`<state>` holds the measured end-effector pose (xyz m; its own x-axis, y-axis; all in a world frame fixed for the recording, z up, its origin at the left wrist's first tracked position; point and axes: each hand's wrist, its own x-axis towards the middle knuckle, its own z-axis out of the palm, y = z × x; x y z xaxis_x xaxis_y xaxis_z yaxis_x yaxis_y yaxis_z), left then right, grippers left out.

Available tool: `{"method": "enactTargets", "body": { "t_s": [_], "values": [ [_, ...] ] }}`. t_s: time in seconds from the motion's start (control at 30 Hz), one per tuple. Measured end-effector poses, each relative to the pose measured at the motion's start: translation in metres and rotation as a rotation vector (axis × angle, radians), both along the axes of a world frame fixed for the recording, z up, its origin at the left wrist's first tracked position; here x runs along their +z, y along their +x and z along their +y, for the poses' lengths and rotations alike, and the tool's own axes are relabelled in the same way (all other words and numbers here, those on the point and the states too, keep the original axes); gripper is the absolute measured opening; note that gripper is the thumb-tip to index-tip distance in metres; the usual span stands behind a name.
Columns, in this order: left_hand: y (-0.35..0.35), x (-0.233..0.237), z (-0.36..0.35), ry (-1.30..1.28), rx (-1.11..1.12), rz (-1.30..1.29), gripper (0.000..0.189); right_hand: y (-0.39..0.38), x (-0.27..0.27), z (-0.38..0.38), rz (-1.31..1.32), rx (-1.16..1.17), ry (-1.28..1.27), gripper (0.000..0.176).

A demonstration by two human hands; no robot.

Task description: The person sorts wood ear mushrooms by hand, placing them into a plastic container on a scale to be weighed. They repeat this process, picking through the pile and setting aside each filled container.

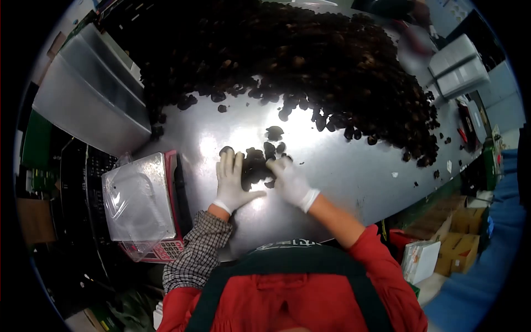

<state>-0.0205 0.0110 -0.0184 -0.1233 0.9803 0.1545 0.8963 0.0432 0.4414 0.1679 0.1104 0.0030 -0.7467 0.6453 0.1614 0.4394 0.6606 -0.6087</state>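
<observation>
Lays the left hand (231, 185), gloved in white, flat on the table (337, 166) with fingers spread, just left of a small cluster of dark pieces (255, 166). Curves the right hand (290, 182), fingers together, against the cluster's right side; pinches nothing, by the look of it. Hems the cluster between both palms, well apart from the big heap (310, 61) beyond. Probably risks letting pieces slide out between the spread fingers or through the gap at the wrists on slick steel. May also miss the loose pieces (275, 133) just above. Could jostle the scale (166, 252) and its clear tray (138, 202) at the left with a wide elbow.
</observation>
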Motion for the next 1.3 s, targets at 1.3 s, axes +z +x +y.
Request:
{"method": "enactTargets", "body": {
  "t_s": [1.3],
  "values": [
    [-0.003,0.011,-0.008,-0.103,-0.065,0.052,0.143,0.007,0.001,0.035,-0.099,-0.020,0.143,0.061]
  ]
}}
